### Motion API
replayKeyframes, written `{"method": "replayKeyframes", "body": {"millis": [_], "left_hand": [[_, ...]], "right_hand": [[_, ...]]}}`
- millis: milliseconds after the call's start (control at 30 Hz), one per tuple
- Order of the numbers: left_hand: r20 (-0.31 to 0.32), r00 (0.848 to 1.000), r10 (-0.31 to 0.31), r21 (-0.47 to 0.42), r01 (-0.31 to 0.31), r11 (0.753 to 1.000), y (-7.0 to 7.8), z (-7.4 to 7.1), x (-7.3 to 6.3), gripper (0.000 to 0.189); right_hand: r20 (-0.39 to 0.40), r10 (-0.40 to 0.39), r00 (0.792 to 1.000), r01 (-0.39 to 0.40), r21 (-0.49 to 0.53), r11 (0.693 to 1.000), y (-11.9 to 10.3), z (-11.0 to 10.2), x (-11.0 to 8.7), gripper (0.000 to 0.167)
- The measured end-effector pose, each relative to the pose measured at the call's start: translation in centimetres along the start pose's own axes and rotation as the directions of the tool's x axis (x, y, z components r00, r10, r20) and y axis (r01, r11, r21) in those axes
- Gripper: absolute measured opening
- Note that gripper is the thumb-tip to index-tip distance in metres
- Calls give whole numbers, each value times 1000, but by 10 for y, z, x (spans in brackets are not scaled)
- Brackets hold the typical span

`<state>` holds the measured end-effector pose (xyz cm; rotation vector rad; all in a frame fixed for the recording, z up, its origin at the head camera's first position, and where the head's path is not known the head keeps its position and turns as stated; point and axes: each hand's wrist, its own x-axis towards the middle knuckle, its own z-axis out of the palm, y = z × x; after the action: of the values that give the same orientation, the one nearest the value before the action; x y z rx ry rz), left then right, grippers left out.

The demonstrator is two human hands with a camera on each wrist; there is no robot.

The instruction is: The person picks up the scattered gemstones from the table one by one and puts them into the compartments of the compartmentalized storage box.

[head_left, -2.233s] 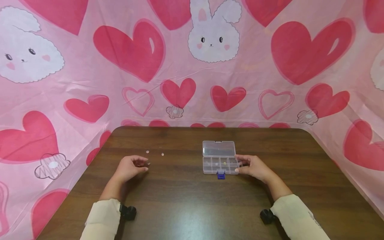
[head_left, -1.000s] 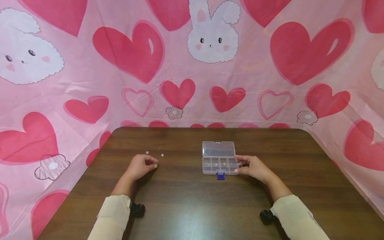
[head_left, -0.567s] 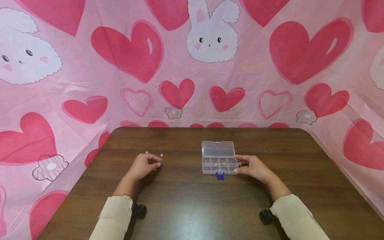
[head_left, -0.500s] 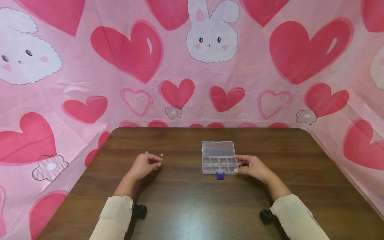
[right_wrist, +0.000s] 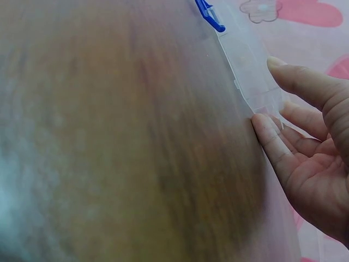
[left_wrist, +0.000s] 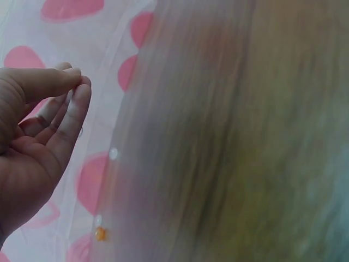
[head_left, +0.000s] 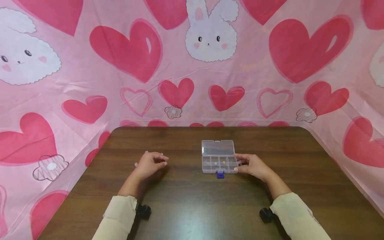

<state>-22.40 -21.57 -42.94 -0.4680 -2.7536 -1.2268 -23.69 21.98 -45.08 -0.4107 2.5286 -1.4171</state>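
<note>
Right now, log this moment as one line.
left hand: over table, grip unclear | right hand: holds clear box at right end | lid: open | small pieces: near left hand | yellow piece: in box

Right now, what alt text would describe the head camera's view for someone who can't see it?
A person's right hand holds the right end of an open, clear plastic compartment box on a brown table; the left hand is near three tiny bead-like pieces. Behind hangs pink heart-printed fabric.
</note>
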Motion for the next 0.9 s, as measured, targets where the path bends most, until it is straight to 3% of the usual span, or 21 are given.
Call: {"method": "replayKeyframes", "body": {"millis": [267, 900], "left_hand": [[32, 998, 46, -70, -44, 997, 12, 11, 2, 15], [88, 994, 56, -133, -44, 990, 38, 39, 18, 10]], "right_hand": [[1, -21, 1000, 21, 12, 1000, 0, 0, 3, 66], [1, -18, 1000, 18, 28, 999, -2, 0, 2, 66]]}}
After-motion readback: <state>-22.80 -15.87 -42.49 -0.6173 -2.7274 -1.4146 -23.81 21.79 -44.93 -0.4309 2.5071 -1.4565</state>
